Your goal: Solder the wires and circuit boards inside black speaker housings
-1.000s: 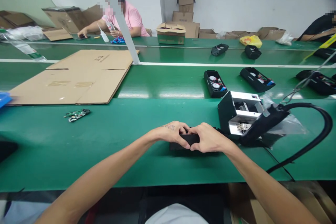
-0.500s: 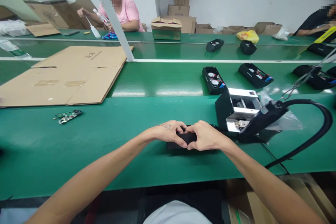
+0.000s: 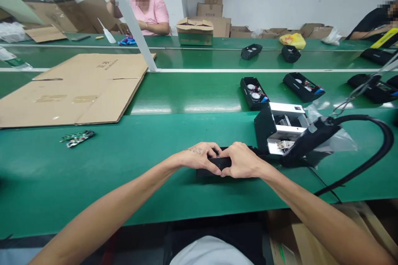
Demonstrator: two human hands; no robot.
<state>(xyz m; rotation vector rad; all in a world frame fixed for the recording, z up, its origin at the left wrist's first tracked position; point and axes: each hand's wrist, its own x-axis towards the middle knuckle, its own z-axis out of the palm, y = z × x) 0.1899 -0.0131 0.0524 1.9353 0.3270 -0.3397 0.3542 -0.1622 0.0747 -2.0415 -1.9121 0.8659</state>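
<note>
A black speaker housing (image 3: 205, 172) lies on the green bench right in front of me. My left hand (image 3: 202, 155) grips its near wall from the left, thumb on the outer face and fingers curled over into the inside. From the right, my right hand (image 3: 242, 160) holds the same wall in the same way. The two thumbs almost meet on the front face. Most of the housing's inside is hidden behind my hands, so I cannot see what the fingertips touch.
Right of my hands stand a black-and-silver machine (image 3: 284, 128) and a black cable (image 3: 376, 120). Open housings with round speakers (image 3: 255, 94) sit beyond. Left are small circuit boards (image 3: 77, 137) and flattened cardboard (image 3: 81, 91). A co-worker in pink (image 3: 155, 12) sits across.
Both my hands keep their grip on the housing, with hardly any movement. Across the bench, the co-worker in pink has let go of the white nozzle bottle, which now stands on the table.
</note>
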